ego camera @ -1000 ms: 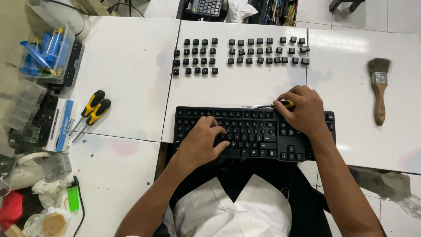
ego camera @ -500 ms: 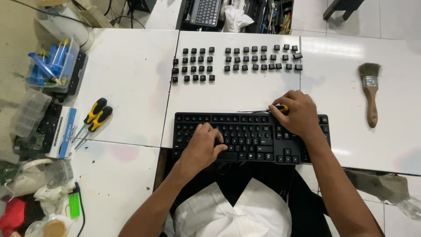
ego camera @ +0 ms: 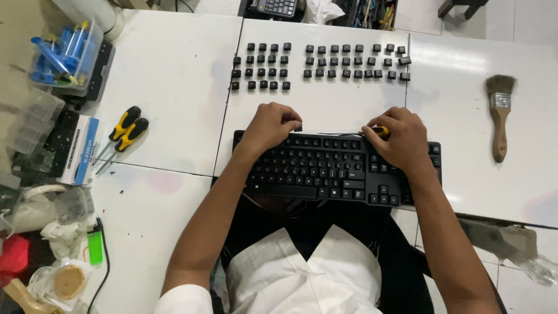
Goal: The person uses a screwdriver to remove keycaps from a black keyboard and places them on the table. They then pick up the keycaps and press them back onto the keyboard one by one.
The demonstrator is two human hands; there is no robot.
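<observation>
Two hands on one black keyboard [ego camera: 325, 168]: left hand [ego camera: 272, 127] pinching a keycap [ego camera: 298, 126], right hand [ego camera: 401, 139] gripping a screwdriver [ego camera: 379, 131]

A black keyboard [ego camera: 334, 168] lies at the near edge of the white desk [ego camera: 174, 75], across the person's lap. The left hand [ego camera: 272, 125] rests on its upper left corner, fingertips pinching a loose black keycap [ego camera: 297, 126] at the top row. The right hand [ego camera: 401, 139] sits on the keyboard's upper right part, its grip closed round a yellow-handled screwdriver [ego camera: 379, 131] whose thin shaft runs left along the top edge. Beyond, rows of removed keycaps [ego camera: 319, 64] lie on the desk. A paintbrush [ego camera: 500, 116] lies well to the right, two more yellow-and-black screwdrivers [ego camera: 123, 132] to the left
</observation>
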